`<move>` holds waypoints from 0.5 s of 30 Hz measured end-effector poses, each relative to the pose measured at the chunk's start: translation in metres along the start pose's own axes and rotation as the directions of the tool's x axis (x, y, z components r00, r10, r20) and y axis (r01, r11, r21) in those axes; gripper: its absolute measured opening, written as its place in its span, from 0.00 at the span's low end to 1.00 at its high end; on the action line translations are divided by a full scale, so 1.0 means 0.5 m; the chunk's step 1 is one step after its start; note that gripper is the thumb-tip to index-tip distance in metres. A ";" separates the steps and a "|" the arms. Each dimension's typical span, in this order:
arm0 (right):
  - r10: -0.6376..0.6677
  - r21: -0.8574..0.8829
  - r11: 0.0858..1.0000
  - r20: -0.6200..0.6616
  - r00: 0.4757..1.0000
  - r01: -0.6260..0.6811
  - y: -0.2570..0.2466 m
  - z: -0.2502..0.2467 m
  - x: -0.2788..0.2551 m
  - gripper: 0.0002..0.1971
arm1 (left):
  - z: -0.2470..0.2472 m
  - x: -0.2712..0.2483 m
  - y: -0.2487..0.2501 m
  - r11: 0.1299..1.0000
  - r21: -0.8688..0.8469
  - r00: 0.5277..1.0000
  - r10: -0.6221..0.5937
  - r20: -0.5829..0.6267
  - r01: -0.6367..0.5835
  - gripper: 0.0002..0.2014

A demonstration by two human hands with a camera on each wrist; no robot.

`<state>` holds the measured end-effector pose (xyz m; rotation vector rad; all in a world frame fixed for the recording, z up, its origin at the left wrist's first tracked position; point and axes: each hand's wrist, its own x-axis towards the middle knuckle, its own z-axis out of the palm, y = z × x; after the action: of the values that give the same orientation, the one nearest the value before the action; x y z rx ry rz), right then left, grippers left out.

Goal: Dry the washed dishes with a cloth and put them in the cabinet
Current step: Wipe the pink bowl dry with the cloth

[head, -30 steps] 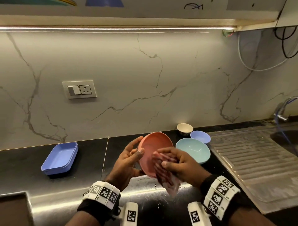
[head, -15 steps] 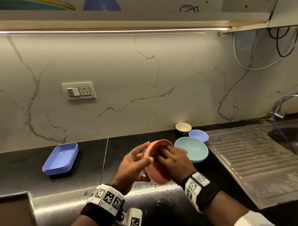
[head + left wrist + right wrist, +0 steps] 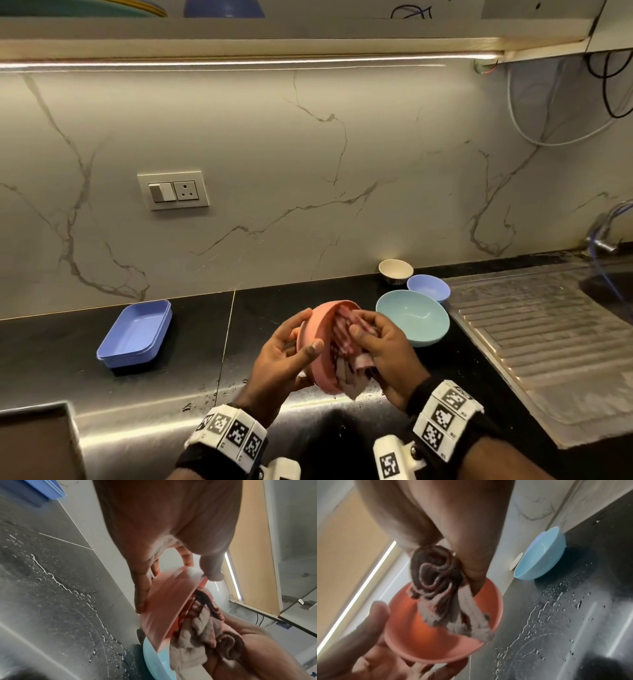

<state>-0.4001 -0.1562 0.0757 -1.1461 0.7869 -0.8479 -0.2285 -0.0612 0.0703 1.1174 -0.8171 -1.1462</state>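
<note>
Both hands meet — left (image 3: 281, 356) cradles pink bowl (image 3: 317, 342), right (image 3: 383, 353) presses cloth (image 3: 346, 346) inside.

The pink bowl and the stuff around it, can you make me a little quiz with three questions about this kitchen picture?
1. True or false: the left hand holds the pink bowl tilted on its side, up off the counter.
2. What does the right hand press inside the pink bowl?
A. a sponge
B. a striped cloth
C. a spoon
3. Fill in: the light blue bowl sits on the counter between the pink bowl and the ______.

Key
1. True.
2. B.
3. Draining board. The small blue bowl and the white bowl wait behind it, and the blue tray lies far to the left.
</note>
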 end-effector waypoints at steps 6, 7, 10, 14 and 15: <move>0.062 0.108 0.993 -0.125 0.990 -0.048 0.007 0.039 -0.003 0.12 | 0.013 -0.003 -0.008 0.999 -0.012 0.996 -0.042 0.079 0.043 0.30; 0.076 0.138 0.988 -0.083 0.994 -0.064 0.008 0.045 -0.009 0.13 | 0.015 -0.003 -0.006 0.999 -0.017 0.994 -0.048 0.097 0.050 0.30; 0.089 0.227 0.969 0.032 0.995 -0.094 0.000 0.045 -0.023 0.13 | 0.011 -0.002 -0.005 1.000 -0.017 0.992 -0.021 0.126 0.023 0.30; 0.079 0.252 0.963 0.075 0.994 -0.095 -0.012 0.042 -0.023 0.24 | 0.006 0.003 -0.009 0.997 0.027 0.986 0.064 0.156 -0.069 0.36; 0.071 0.239 0.967 0.067 0.995 -0.085 -0.014 0.044 -0.020 0.26 | 0.008 0.006 -0.007 0.992 0.087 0.983 0.081 0.165 -0.096 0.39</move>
<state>-0.3867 -0.1393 0.0883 -0.9139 0.6574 -0.8166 -0.2322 -0.0650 0.0678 1.0644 -1.0461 -1.1436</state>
